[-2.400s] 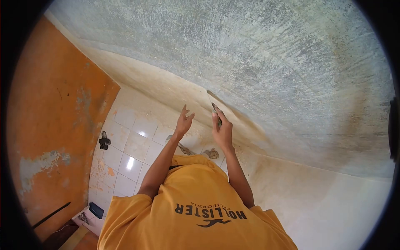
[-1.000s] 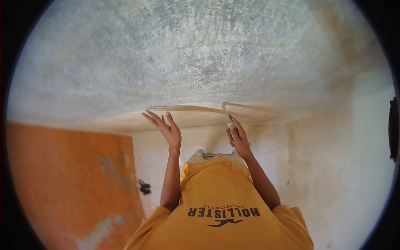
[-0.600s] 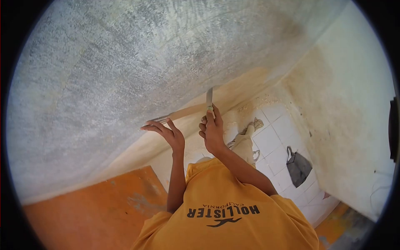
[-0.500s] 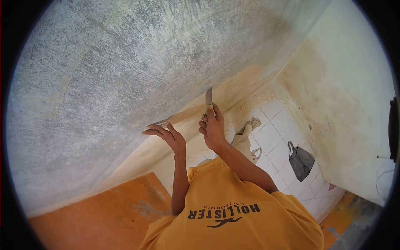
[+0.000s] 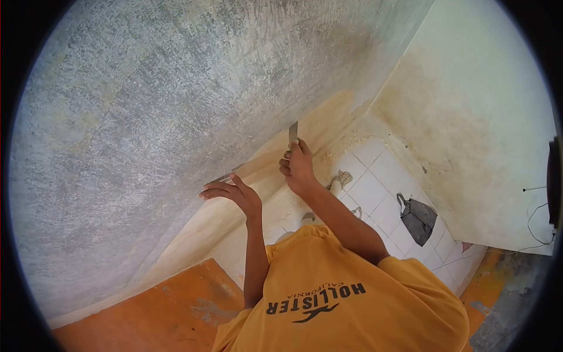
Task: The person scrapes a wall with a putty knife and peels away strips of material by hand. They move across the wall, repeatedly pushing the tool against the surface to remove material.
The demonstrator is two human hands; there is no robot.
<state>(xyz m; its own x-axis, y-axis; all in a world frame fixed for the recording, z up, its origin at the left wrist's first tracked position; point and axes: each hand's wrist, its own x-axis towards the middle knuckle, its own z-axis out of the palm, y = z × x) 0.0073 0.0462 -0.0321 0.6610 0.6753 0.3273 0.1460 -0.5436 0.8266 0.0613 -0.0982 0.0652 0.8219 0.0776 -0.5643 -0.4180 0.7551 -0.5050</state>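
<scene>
My right hand [image 5: 298,168] is closed around the handle of a scraper [image 5: 293,131], its flat grey blade pointing up against the wall [image 5: 176,100]. The wall's grey, patchy surface gives way to bare tan plaster lower down. To the left, my left hand [image 5: 233,195] has its fingers stretched out and its fingertips at the wall surface. Nothing shows in that hand. Fingers hide most of the scraper's handle.
A dark grey bag [image 5: 420,221] lies on the white tiled floor [image 5: 375,190] to the right. Crumbs of debris lie along the wall's foot. An orange surface [image 5: 158,311] is at lower left, and a stained side wall [image 5: 469,129] stands at right with a hanging cable [image 5: 531,223].
The view has shifted and turned slightly. My right hand with the scraper is a little higher in view, still at the wall. My left hand keeps about the same place.
</scene>
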